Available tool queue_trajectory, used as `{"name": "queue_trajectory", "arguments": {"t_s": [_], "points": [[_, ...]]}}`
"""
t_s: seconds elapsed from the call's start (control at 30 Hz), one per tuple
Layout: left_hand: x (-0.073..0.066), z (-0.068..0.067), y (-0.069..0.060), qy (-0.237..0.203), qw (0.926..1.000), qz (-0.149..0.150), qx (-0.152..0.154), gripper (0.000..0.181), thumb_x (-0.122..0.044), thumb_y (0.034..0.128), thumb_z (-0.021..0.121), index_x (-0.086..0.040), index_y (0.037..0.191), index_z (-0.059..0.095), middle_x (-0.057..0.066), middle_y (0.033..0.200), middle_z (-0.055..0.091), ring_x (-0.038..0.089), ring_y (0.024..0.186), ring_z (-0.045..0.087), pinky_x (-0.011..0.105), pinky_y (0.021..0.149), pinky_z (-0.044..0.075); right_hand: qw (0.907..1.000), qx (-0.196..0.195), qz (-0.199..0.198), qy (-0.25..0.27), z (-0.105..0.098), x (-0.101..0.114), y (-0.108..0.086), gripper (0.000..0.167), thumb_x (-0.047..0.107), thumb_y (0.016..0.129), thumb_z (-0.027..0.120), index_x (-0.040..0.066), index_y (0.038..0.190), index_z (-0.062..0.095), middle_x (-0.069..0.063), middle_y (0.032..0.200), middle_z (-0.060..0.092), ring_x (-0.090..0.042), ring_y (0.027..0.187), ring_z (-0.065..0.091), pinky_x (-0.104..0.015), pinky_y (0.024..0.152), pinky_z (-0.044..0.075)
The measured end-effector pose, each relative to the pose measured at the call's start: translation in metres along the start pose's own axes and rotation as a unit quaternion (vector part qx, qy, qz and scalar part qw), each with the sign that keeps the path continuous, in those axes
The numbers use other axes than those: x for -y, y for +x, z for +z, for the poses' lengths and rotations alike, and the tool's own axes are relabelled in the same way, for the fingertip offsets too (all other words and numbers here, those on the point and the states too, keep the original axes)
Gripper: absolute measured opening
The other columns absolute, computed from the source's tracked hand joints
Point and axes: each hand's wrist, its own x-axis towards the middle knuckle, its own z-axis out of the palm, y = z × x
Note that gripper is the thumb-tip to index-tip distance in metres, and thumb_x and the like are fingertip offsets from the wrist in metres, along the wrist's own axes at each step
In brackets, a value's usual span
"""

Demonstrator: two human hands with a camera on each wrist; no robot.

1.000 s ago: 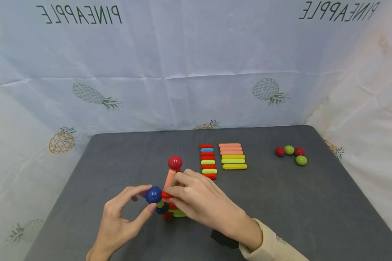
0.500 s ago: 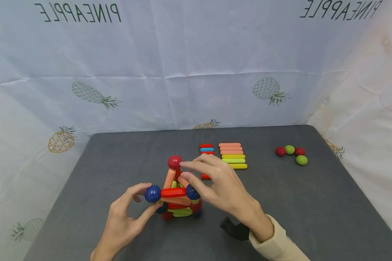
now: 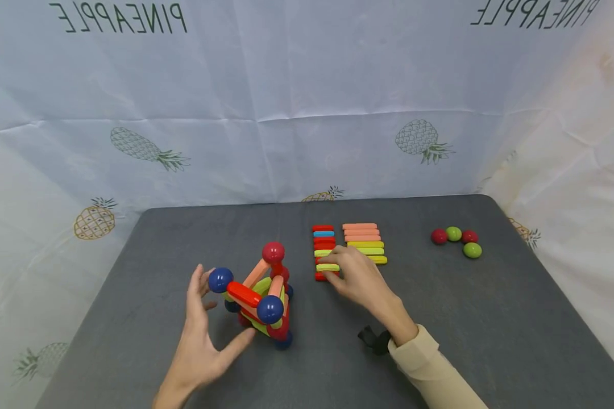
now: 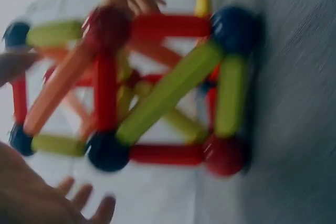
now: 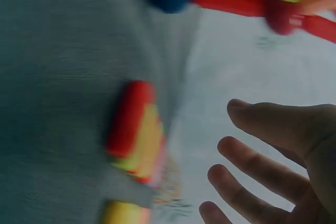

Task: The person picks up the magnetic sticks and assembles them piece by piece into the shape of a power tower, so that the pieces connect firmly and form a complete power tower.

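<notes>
A frame of magnetic rods and balls [image 3: 244, 292] stands upright on the table, with red, green and orange rods joining blue and red balls. It fills the left wrist view, blurred. My left hand [image 3: 199, 346] spreads around its left side, fingers near the upper blue ball [image 3: 220, 280] and thumb near its base; whether they touch, I cannot tell. My right hand [image 3: 363, 281] is over the column of short rods [image 3: 323, 240], covering part of it. In the right wrist view nothing lies between the fingers [image 5: 262, 166], which are apart from the blurred rods [image 5: 128, 124].
A second column of longer orange, yellow and green rods [image 3: 362, 232] lies just right of the short ones. Several red and green balls [image 3: 453, 234] sit toward the table's right edge. A white cloth [image 3: 286, 102] with pineapple prints hangs behind the grey table [image 3: 440, 318].
My right hand has left the frame and moved right to the short rods. The frame has turned and its top shifted left. My left hand's grip on it has loosened, fingers spreading wider.
</notes>
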Motion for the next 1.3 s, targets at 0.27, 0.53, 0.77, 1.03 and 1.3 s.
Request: {"name": "queue_trajectory", "arguments": {"t_s": [0.27,0.53,0.77,1.03,1.3], "points": [[-0.014,0.056,-0.011,-0.011,0.9889,-0.143,-0.040,0.137,-0.039,0.0645,0.096,-0.005,0.161,0.005,0.026,0.154,0.025,0.043,0.143,0.021,0.077,0.115,0.011,0.9965,0.056,-0.002,-0.062,0.036,-0.015,0.005,0.023,0.011,0.083,0.085,0.010,0.105,0.081,-0.006,0.092,0.072,-0.022,0.078,0.059,-0.034,0.069,0.055],[-0.001,0.050,-0.006,-0.037,0.9971,-0.060,-0.027,0.114,-0.027,0.0653,0.097,-0.011,0.154,0.027,0.010,0.134,0.049,0.024,0.124,0.049,0.064,0.107,0.042,0.9962,0.066,-0.002,-0.056,0.047,-0.018,0.003,0.014,0.009,0.084,0.083,0.010,0.099,0.082,-0.007,0.090,0.070,-0.021,0.077,0.056,-0.033,0.069,0.055],[0.012,0.027,-0.001,-0.046,0.9922,0.052,0.104,0.108,-0.022,0.0748,0.091,-0.024,0.161,0.027,0.005,0.150,0.052,0.024,0.125,0.059,0.070,0.101,0.047,0.9980,0.060,0.011,0.016,0.031,-0.014,-0.001,0.021,0.011,0.084,0.084,0.010,0.104,0.080,-0.004,0.098,0.076,-0.018,0.084,0.063,-0.035,0.075,0.058],[0.014,0.019,0.003,-0.063,0.9753,0.102,0.186,0.075,-0.022,0.0887,0.080,-0.018,0.154,0.043,0.006,0.147,0.059,0.014,0.121,0.065,0.039,0.104,0.054,0.9823,-0.085,-0.072,0.151,-0.033,0.018,0.003,0.033,0.014,0.084,0.084,0.009,0.116,0.077,-0.003,0.101,0.077,-0.013,0.085,0.066,-0.026,0.072,0.055],[0.016,0.021,0.004,-0.091,0.9695,0.115,0.196,0.029,-0.010,0.0942,0.072,-0.014,0.122,0.065,-0.001,0.113,0.075,0.005,0.097,0.068,0.028,0.088,0.058,0.9182,-0.078,-0.228,0.315,-0.068,0.067,-0.011,0.029,0.007,0.085,0.082,0.007,0.114,0.076,-0.002,0.100,0.078,-0.007,0.086,0.067,-0.023,0.074,0.057]]}}
